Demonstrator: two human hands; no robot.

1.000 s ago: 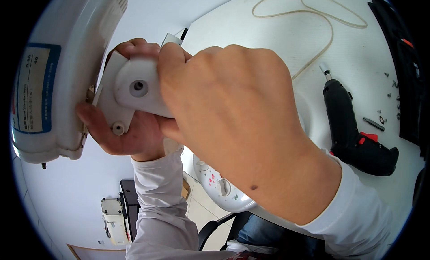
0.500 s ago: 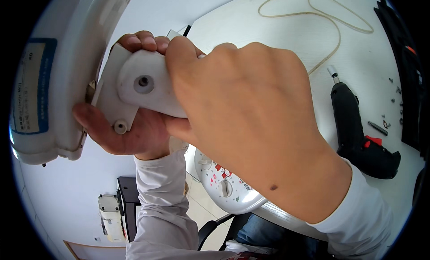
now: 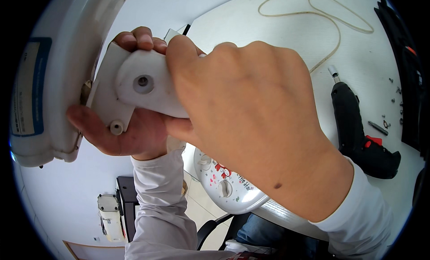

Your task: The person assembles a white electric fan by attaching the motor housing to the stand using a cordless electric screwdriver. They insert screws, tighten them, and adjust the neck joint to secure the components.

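A white plastic bracket (image 3: 102,87) lies in my left hand (image 3: 145,132), its fingers curled over the far edge and the thumb along the near side. Overlapping the bracket is a white plastic arm (image 3: 154,98) with a rounded end and a recessed round hole. My right hand (image 3: 255,116) is closed over the other part of this arm and hides much of it. To the left stands a large white appliance housing (image 3: 67,72) with a blue-edged label. The bracket's left edge is close beside the housing; whether they are joined I cannot tell.
On the white table (image 3: 242,22) lie a black power screwdriver (image 3: 347,121), several small screws (image 3: 393,100), a dark bit (image 3: 378,128) and a beige cord (image 3: 336,40). A white patterned cover with knobs (image 3: 233,197) sits below my right forearm. Black strips (image 3: 405,76) line the right edge.
The housing, the bracket and my left hand have shifted slightly left. My right hand keeps its grip on the arm and has barely moved.
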